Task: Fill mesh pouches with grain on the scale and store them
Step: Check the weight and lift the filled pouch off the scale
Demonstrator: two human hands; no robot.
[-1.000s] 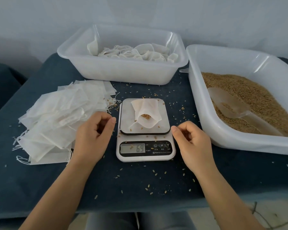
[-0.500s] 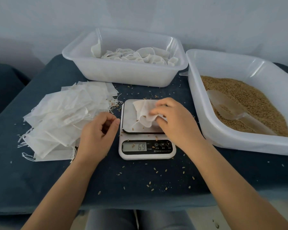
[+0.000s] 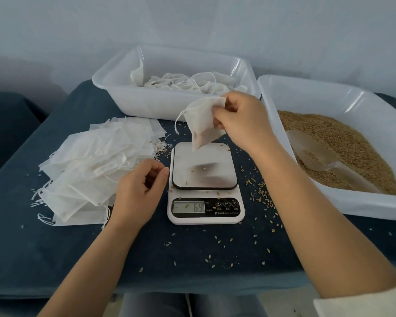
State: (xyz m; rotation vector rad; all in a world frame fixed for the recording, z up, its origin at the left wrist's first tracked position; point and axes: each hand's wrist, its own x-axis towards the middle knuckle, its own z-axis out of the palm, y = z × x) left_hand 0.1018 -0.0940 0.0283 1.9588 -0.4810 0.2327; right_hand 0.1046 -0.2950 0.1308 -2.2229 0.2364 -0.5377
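Grain kernels (image 3: 217, 241) lay scattered along the surface's near edge. Beside the scale (image 3: 205, 184), the left hand (image 3: 140, 191) rested loosely curled, holding nothing. Above the scale, the right hand (image 3: 242, 124) pinched a partly filled mesh pouch (image 3: 200, 123), before the far tub of pouches (image 3: 146, 97).

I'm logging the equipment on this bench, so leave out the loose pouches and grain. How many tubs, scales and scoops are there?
Tubs: 2, the pouch tub and the grain tub
Scales: 1, the scale
Scoops: 1, the scoop lying in the grain
Total: 4
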